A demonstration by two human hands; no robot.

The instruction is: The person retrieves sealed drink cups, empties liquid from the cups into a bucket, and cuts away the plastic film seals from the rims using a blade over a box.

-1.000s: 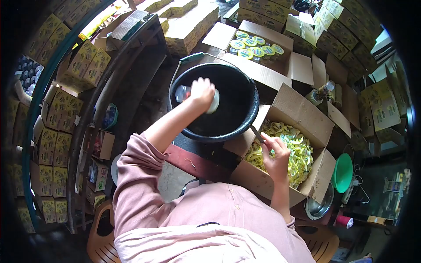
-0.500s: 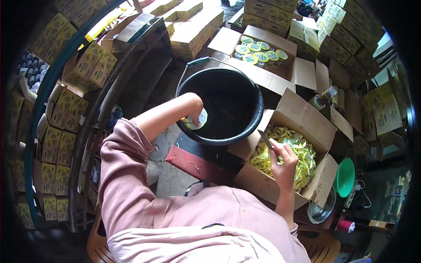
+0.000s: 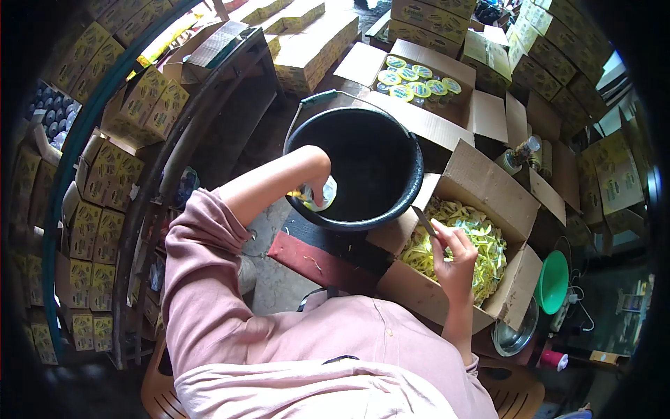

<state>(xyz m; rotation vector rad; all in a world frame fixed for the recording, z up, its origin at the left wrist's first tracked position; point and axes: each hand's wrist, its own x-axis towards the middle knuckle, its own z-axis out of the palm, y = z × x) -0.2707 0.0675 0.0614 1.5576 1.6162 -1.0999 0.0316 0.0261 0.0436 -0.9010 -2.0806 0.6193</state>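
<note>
Cup Held at the Bucket, Knife in the Other Hand

A small clear cup (image 3: 324, 195) is at the near left rim of a black bucket (image 3: 416, 178). The left hand (image 3: 315, 165) is bent over it and grips it; the fingers are partly hidden, so I cannot tell how each one lies. Something yellow shows beside the cup, under the wrist. The right hand (image 3: 455, 260) pinches a dark, narrow knife (image 3: 423, 222) between the thumb and the fingers, with the blade pointing up and to the left.

This hand is above an open cardboard box (image 3: 488, 187), which is filled with yellow strips (image 3: 488, 262) and stands just beside the bucket. Under the bucket there is a dark desk (image 3: 345, 244) with a red board (image 3: 314, 261) at its near side.

Behind the first box, another open box (image 3: 488, 114) contains cups with yellow-edged lids (image 3: 419, 89). To the right are a green bowl (image 3: 553, 282), a clear bowl (image 3: 515, 338) and a red spool (image 3: 553, 359). Printed cartons (image 3: 94, 234) are piled at the far left.
</note>
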